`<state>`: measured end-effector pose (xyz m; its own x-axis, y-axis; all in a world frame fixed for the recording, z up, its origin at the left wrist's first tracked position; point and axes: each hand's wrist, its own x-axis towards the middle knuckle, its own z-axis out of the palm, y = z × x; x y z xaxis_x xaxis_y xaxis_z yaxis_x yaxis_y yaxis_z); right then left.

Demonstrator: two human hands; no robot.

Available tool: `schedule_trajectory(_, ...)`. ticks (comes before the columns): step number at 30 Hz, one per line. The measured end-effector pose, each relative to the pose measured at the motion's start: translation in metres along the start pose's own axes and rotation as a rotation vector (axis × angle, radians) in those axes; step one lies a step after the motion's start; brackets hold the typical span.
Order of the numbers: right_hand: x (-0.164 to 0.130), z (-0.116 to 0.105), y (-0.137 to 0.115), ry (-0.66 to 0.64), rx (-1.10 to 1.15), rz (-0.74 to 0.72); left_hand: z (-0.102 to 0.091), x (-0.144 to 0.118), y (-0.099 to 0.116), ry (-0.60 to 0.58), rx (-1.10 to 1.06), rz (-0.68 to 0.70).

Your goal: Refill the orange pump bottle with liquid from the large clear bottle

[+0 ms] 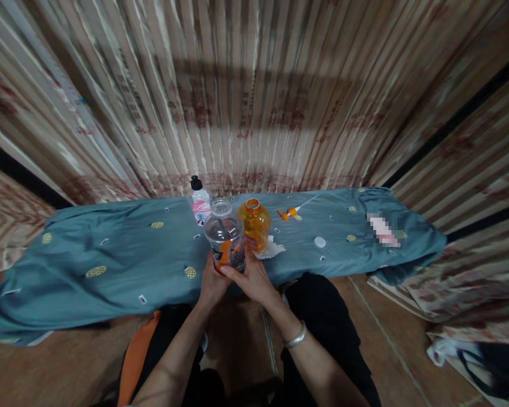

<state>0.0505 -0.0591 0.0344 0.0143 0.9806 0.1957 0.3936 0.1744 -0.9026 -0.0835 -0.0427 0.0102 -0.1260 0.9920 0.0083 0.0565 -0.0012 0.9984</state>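
the left hand point(215, 281) and right hand point(254, 277) are curled closed around the lower half of a clear plastic bottle point(224, 227), mouth up, at the desk's point(131, 246) near side; whether it rests there i cannot tell. just beside it an amber bottle point(258, 225) stands uncapped by a white scalloped paper point(274, 249). opening looks done: an orange pump head point(289, 213) and a white round cap point(319, 242) lie off to the right. both bottles remain unclosed; their fill is unclear. behind, a black-capped bottle point(201, 204) stands shut.
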Motion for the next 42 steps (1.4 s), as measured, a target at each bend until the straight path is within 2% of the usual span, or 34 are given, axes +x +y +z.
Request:
schedule_trajectory(6,0.02,0.012,-0.013,0.035,0.078,0.01,-0.001,0.003,-0.005,-0.038,-0.103,0.021)
schedule_trajectory(13,0.031,0.007,-0.023,0.063,0.077,-0.042,-0.004,0.005,-0.005,-0.039,-0.403,-0.057)
schedule_trajectory(17,0.035,0.004,-0.028,0.04,0.104,-0.041,-0.006,0.002,-0.005,-0.022,-0.631,-0.16)
schedule_trajectory(23,0.033,0.009,-0.034,0.051,0.076,0.003,0.0,-0.009,0.003,-0.084,-0.81,-0.432)
schedule_trajectory(30,0.038,0.01,-0.041,0.0,0.103,-0.023,0.004,-0.005,0.015,-0.005,-0.907,-0.473)
schedule_trajectory(33,0.034,0.002,-0.045,-0.044,0.045,-0.087,0.006,-0.003,0.016,0.014,-0.927,-0.486)
schedule_trajectory(37,0.004,-0.022,-0.042,-0.051,-0.077,-0.183,0.007,-0.003,0.017,0.027,-0.961,-0.525)
schedule_trajectory(39,-0.013,-0.04,-0.034,0.029,-0.134,-0.171,0.006,-0.002,0.02,0.025,-0.975,-0.563)
schedule_trajectory(42,-0.017,-0.066,-0.014,0.299,-0.191,-0.132,0.003,-0.001,0.026,0.024,-0.986,-0.627)
